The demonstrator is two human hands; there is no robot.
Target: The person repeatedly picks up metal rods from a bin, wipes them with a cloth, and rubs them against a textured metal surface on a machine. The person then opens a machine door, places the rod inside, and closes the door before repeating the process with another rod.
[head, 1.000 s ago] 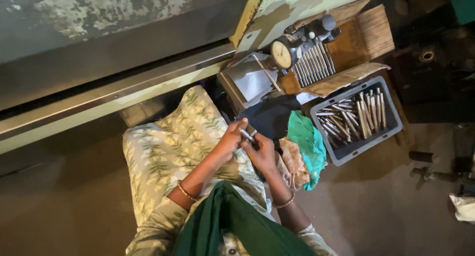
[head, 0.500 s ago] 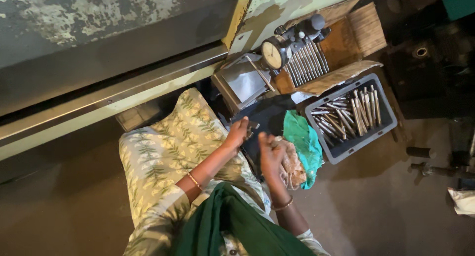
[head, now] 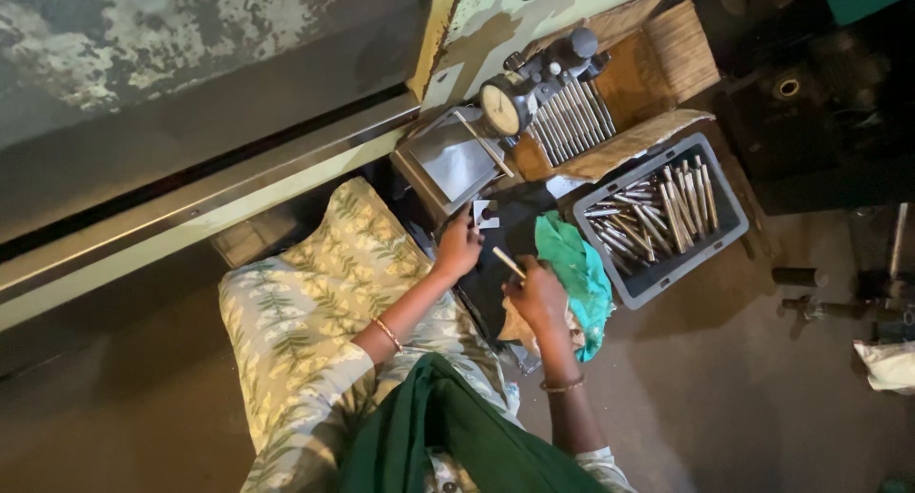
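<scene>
Fingers of your right hand pinch a slim metal pin near its lower end, so that most of its length sticks up and away toward the left hand. It looks like a short, stiff steel rod: light, hard and smooth, likely a little slippery if oily, so a firm pinch close to the middle would steady it better than one at the tip. It will not bend or break, but it could roll off if you let it go on a slope.

Your left hand rests just beyond, fingers curled and pressed down on the dark pad, touching a small flat grey gauge plate with a hole in it. Whether it truly grips that plate, you cannot tell from here.

Just right of your right hand lies a green cloth, soft and crumpled. Farther right sits a grey tray full of similar pins. Beyond, a dial gauge stands beside a row of pins on a wooden block.
</scene>
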